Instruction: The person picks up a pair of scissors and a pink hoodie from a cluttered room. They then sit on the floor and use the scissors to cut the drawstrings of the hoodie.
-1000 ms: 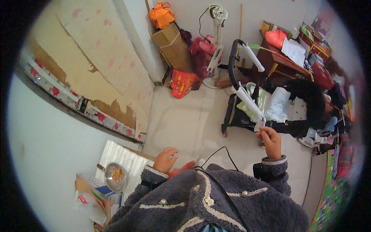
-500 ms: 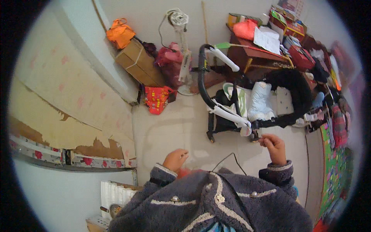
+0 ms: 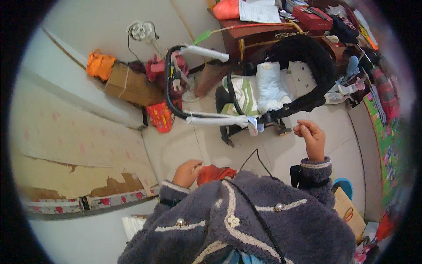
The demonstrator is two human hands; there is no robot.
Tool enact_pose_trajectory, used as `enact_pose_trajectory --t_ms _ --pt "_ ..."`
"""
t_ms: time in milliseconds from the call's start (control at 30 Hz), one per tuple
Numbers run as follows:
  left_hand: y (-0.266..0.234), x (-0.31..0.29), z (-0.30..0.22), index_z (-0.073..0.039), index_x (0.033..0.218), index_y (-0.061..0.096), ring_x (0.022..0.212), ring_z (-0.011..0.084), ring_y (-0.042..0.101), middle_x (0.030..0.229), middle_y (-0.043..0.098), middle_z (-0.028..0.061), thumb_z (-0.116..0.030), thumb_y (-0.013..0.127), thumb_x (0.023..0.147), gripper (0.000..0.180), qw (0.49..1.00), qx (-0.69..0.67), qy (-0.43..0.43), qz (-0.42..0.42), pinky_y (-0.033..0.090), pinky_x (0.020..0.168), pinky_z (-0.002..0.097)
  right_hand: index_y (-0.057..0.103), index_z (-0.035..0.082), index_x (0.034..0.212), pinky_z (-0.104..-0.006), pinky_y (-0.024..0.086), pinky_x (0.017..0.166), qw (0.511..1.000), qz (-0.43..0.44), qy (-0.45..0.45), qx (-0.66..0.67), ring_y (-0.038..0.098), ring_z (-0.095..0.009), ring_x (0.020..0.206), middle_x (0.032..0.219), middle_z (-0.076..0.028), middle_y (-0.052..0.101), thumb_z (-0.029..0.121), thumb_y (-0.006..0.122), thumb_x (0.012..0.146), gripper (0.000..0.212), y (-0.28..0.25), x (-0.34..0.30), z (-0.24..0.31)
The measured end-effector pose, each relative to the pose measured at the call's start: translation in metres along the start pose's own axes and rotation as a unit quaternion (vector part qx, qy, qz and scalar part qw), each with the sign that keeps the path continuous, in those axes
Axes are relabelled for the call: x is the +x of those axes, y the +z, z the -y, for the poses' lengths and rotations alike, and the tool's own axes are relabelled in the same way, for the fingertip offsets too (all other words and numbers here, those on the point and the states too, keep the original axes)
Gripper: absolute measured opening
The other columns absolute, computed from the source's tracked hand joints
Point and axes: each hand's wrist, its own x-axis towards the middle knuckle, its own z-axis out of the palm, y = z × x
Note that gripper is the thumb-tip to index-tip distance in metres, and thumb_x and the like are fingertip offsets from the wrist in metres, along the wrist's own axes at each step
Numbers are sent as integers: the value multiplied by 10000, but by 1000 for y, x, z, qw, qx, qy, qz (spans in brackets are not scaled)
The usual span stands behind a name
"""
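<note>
My left hand (image 3: 187, 173) is held low in front of my body, its fingers curled together, beside a red cloth (image 3: 215, 174) at my lap. My right hand (image 3: 312, 140) is raised further right, thumb and fingertips pinched. Anything in either hand is too small to make out. Beyond them stands a baby stroller with a black canopy (image 3: 323, 72) and a curved black handlebar (image 3: 168, 83), its side bars wrapped in white. A pale blue bundle (image 3: 269, 83) lies in the seat beside a green-and-white cloth (image 3: 243, 94). Neither hand touches the stroller.
A cardboard box (image 3: 132, 83), an orange bag (image 3: 100, 65) and a red bag (image 3: 161, 117) stand by the left wall. A cluttered reddish-brown desk (image 3: 237, 31) is behind the stroller. Scissors (image 3: 348, 214) lie on a board at my right, near a blue basin (image 3: 343, 187). A bed edge (image 3: 381, 132) runs along the right.
The view has swung right and down, so the stroller sits further left and higher, and the scissors and board have come into sight. More red cloth shows. Both hands stay bent, fingers closed.
</note>
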Motion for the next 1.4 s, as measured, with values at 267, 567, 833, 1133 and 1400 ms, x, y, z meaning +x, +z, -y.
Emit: enact_pose_trajectory --t_ms 267,567,833,1133,1400 --pt "-22 22 -9 -18 976 639 843 300 614 918 639 158 -200 576 836 237 1000 -9 20 -7 478 760 352 604 -36 949 -264 484 717 998 -66 19 5 598 -136 752 826 -91 648 138 520 899 200 -8 -6 -2" --pt "-54 74 18 -8 967 624 780 240 592 907 599 135 -109 581 810 192 962 -57 10 -265 475 736 313 602 -33 784 -269 480 695 989 -131 -31 -64 593 -142 717 781 -94 645 144 516 896 227 -6 -28 41" --pt "-46 120 80 29 1187 463 963 218 533 1106 517 158 -107 595 806 426 921 -223 -20 -319 469 799 304 602 -24 787 -260 466 674 982 -163 -29 -86 574 -129 703 774 -83 641 146 534 891 211 -7 -53 49" --pt "-41 139 59 15 1124 513 876 244 578 1009 568 151 -142 647 771 409 933 -176 -67 -307 489 697 331 599 -24 785 -259 463 678 975 -203 -17 -92 567 -126 704 764 -82 634 133 523 890 203 -13 -80 50" --pt "-41 144 68 44 1137 507 982 331 531 1016 549 208 -205 696 720 521 960 -80 -17 -267 484 736 337 608 -33 796 -262 467 679 979 -162 -14 -125 575 -131 713 762 -81 635 126 540 876 191 21 -76 33"
